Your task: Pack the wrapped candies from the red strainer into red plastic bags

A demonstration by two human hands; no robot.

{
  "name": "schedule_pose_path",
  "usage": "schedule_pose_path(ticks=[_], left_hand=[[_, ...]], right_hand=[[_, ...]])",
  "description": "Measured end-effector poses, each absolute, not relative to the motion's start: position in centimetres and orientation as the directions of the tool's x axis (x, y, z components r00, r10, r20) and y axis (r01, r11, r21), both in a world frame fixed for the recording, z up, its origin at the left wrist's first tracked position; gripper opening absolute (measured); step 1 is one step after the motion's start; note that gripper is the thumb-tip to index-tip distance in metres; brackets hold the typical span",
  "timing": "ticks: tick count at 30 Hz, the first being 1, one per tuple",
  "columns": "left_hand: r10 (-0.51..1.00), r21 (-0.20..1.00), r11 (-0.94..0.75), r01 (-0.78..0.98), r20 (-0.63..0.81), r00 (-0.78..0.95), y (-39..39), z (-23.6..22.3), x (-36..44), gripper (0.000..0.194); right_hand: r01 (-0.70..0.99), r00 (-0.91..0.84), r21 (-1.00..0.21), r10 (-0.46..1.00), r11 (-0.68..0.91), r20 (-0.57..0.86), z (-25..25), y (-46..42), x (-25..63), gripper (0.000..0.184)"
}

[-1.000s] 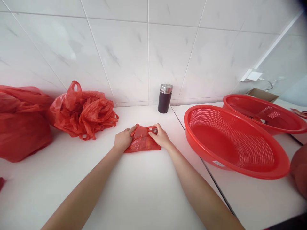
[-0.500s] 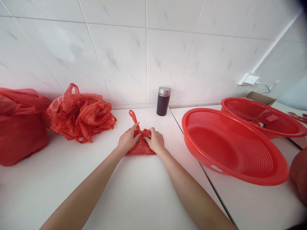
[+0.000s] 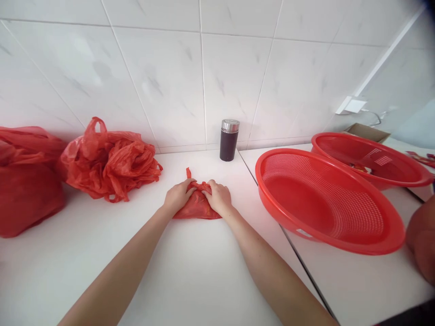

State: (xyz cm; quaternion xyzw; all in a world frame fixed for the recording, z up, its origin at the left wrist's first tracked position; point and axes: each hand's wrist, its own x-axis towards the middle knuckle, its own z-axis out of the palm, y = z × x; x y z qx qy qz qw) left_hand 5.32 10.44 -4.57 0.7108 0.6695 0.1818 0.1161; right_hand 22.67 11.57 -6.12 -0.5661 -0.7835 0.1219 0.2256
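Note:
A small red plastic bag [image 3: 197, 206] lies on the white table in front of me, its top gathered and crumpled. My left hand [image 3: 178, 197] grips the bag's upper left, thumb pressed in toward the middle. On the upper right, my right hand [image 3: 218, 198] is closed on the same bag, its thumb also turned inward. A strap of the bag sticks up past my left fingertips. What the bag contains is hidden by the red plastic.
A heap of crumpled red plastic bags [image 3: 112, 163] and a full red bag [image 3: 29, 194] lie at left. A dark tumbler [image 3: 229, 141] stands by the tiled wall. Two red baskets [image 3: 299, 203] [image 3: 401, 171] sit at right, near part of another person.
The bag's upright strap has folded down and shows shorter. Both hands keep their grip on the bag, the left now lying flatter along its top. The view has shifted slightly.

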Motion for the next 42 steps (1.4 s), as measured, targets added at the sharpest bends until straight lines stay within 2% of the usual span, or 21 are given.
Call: schedule_pose_path(ticks=[6, 11, 17, 20, 23, 29, 35, 42], left_hand=[[0.995, 0.425, -0.073, 0.902, 0.097, 0.034, 10.3, -4.5, 5.4, 0.038], [0.989, 0.497, -0.054, 0.866, 0.147, -0.022, 9.9, -5.0, 5.5, 0.037], [0.969, 0.711, -0.153, 0.686, 0.245, -0.038, 8.6, -5.2, 5.4, 0.056], [0.965, 0.838, -0.150, 0.525, 0.239, -0.106, 8.4, -5.5, 5.0, 0.056], [0.959, 0.905, -0.109, 0.411, 0.204, -0.195, 8.4, -5.8, 4.8, 0.055], [0.973, 0.930, -0.088, 0.356, 0.157, -0.170, 8.8, -5.7, 5.4, 0.044], [0.917, 0.917, -0.048, 0.396, 0.198, -0.347, 9.4, -5.8, 4.6, 0.039], [0.793, 0.898, 0.007, 0.440, 0.263, -0.549, 8.0, -6.3, 4.6, 0.037]], right_hand=[[0.829, -0.264, -0.447, 0.940, 0.335, 0.214, -6.1, 11.5, 22.8, 0.016], [0.817, -0.259, -0.465, 0.937, 0.342, 0.235, -6.1, 11.4, 22.9, 0.017], [0.777, -0.256, -0.511, 0.926, 0.368, 0.277, -6.2, 11.0, 23.1, 0.030], [0.759, -0.243, -0.540, 0.927, 0.365, 0.286, -6.3, 10.8, 23.2, 0.035], [0.717, -0.244, -0.584, 0.921, 0.382, 0.303, -6.2, 10.6, 23.3, 0.040], [0.518, -0.251, -0.740, 0.903, 0.430, 0.349, -5.9, 9.9, 23.2, 0.038], [0.446, -0.127, -0.820, 0.932, 0.358, 0.338, -6.4, 10.3, 22.9, 0.036], [0.254, 0.057, -0.936, 0.962, 0.244, 0.266, -6.7, 11.9, 24.1, 0.034]])
